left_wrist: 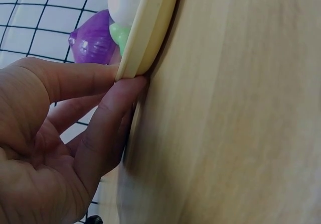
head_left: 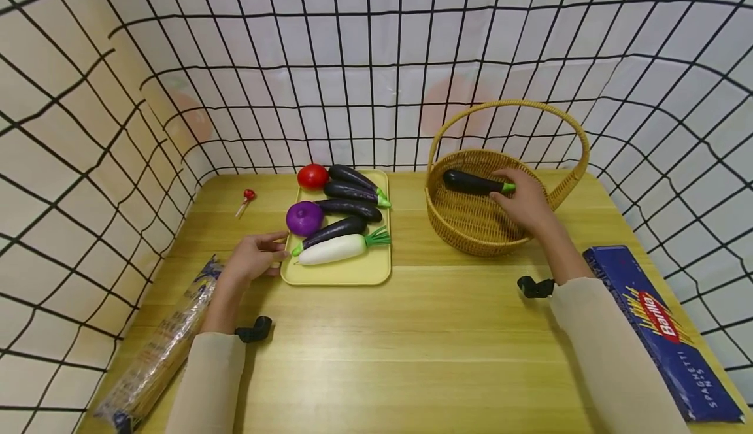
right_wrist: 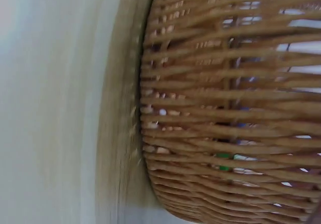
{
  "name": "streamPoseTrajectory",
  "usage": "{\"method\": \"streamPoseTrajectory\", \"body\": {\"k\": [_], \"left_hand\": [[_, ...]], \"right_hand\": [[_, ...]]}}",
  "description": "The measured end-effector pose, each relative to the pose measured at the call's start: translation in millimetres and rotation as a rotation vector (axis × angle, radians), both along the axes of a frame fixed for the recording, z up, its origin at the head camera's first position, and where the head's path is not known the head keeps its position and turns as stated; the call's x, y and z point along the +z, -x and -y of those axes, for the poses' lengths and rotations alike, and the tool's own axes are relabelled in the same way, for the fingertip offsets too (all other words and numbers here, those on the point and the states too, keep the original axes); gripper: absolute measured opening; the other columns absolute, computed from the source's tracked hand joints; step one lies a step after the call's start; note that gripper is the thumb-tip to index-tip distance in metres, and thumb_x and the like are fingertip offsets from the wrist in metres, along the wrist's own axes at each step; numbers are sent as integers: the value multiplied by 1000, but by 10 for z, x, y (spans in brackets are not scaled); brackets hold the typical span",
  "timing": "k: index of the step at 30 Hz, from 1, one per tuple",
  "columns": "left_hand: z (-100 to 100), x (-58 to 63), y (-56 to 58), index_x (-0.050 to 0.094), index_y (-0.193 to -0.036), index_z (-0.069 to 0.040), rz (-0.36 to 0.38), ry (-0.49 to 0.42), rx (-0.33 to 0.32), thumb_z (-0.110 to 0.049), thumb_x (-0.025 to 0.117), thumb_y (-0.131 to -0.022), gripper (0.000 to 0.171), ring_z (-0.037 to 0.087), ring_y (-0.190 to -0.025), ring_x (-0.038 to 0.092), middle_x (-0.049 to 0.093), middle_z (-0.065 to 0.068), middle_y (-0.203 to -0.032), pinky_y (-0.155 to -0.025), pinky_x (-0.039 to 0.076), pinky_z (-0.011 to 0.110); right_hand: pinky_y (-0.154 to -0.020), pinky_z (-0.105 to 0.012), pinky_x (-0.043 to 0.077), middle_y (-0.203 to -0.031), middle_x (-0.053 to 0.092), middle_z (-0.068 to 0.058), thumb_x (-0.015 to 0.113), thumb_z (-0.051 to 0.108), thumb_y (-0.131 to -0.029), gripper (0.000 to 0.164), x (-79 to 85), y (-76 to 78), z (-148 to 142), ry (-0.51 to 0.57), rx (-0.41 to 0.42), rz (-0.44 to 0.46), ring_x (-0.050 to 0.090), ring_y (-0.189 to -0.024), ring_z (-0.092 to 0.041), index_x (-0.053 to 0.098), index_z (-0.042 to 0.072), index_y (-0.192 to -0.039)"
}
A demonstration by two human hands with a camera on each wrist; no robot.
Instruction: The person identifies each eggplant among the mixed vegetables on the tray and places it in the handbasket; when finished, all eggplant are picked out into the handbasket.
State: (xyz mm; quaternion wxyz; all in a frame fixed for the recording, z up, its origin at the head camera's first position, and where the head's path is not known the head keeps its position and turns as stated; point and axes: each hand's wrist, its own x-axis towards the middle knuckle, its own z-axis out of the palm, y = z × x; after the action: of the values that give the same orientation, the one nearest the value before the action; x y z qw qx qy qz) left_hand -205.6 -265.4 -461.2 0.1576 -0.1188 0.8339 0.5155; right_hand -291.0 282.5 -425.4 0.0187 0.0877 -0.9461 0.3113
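At the left edge of a yellow tray [head_left: 353,276], my left hand [head_left: 251,257] pinches the rim between thumb and finger, as the left wrist view shows up close. On the tray lie a white radish [head_left: 332,250] with green leaves, a purple onion [head_left: 304,218], a red tomato [head_left: 313,176] and several eggplants [head_left: 350,189]. My right hand [head_left: 523,200] reaches into a wicker basket [head_left: 470,244] and holds a dark eggplant [head_left: 467,182] by its green stem end. In the right wrist view the basket wall [right_wrist: 235,98] hides most of that hand.
A tall handle [head_left: 512,102] arches over the basket. A blue spaghetti box [head_left: 665,336] lies at the right edge, a clear pack of spaghetti [head_left: 165,349] at the left. Behind it is a red lollipop [head_left: 249,195]. Black wire mesh [head_left: 400,68] encloses the table's back and sides.
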Motion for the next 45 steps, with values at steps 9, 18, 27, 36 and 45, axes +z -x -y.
{"method": "streamPoseTrajectory", "body": {"k": [9,18,27,36,45], "left_hand": [[-9,27,-22,54,-152,-16,-6,20,-2,-12,71,-98,56,21,-104,64,62,19,-132,-77,64,28],[-19,20,-24,53,-152,-16,-19,8,-1,-12,71,-98,57,22,-106,65,65,18,-127,-78,65,32],[-12,10,-13,54,-152,-17,-19,-3,2,-12,71,-98,56,22,-106,65,65,16,-124,-78,65,32],[5,3,-12,54,-152,-17,-13,-9,15,-13,72,-98,57,20,-103,65,66,15,-123,-79,65,32],[1,-4,-17,54,-152,-16,-17,-4,8,-15,73,-97,58,19,-100,66,66,16,-124,-78,65,32]], "right_hand": [[-105,-60,47,-137,59,-22,68,25,-101,46,164,-399,326,146,12,-93,55,-126,-43,57,5,-142],[-106,-54,50,-137,63,-15,69,26,-101,45,164,-609,849,198,151,-162,58,-126,-36,60,8,-140],[-107,-50,53,-137,64,-12,70,24,-100,42,132,-619,1327,273,234,-105,59,-126,-30,61,8,-138],[-109,-49,52,-138,63,-14,68,26,-101,43,-19,-480,1673,340,279,18,61,-126,-32,60,7,-139],[-108,-44,54,-130,68,-16,68,24,-101,40,-161,-381,1896,401,281,72,64,-121,-30,63,2,-134]]}}
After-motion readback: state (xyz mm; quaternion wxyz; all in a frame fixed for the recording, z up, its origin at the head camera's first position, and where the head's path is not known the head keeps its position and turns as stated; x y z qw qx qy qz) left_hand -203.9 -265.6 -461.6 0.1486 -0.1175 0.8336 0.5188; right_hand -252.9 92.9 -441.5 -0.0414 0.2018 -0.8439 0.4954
